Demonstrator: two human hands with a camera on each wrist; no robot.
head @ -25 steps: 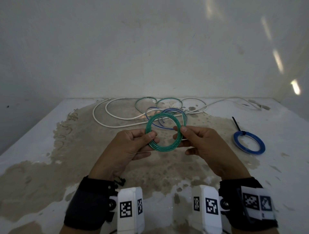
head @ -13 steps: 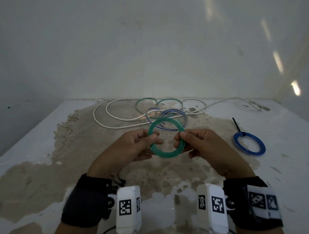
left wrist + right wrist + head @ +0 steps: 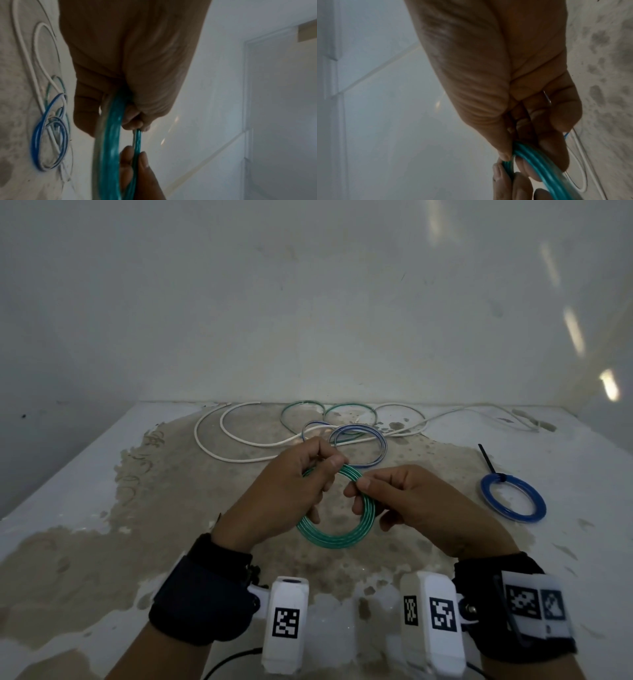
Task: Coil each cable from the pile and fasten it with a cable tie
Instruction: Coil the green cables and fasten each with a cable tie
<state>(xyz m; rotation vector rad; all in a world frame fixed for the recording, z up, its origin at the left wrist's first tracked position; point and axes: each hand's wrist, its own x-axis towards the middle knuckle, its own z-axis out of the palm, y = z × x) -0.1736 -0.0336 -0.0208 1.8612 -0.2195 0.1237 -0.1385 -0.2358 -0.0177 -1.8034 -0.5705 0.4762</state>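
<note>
A green cable coil (image 3: 337,534) hangs between both hands above the table. My left hand (image 3: 301,484) grips its upper left arc, thumb over the strands; in the left wrist view the green coil (image 3: 109,135) runs out from under the curled fingers. My right hand (image 3: 387,491) pinches the coil's upper right side between thumb and forefinger; the right wrist view has the green strands (image 3: 537,159) held there. The pile (image 3: 325,429) of loose white, green and blue cables lies behind the hands. No cable tie shows in either hand.
A blue coil (image 3: 512,498), fastened with a black cable tie (image 3: 488,458), lies at the right on the stained white table (image 3: 102,508). A white wall stands close behind the pile. A white cable end (image 3: 520,419) trails toward the back right corner.
Both hands have lowered and tilted the green coil, so it now hangs below the fingers. The left hand has shifted over its top arc, closer to the right hand.
</note>
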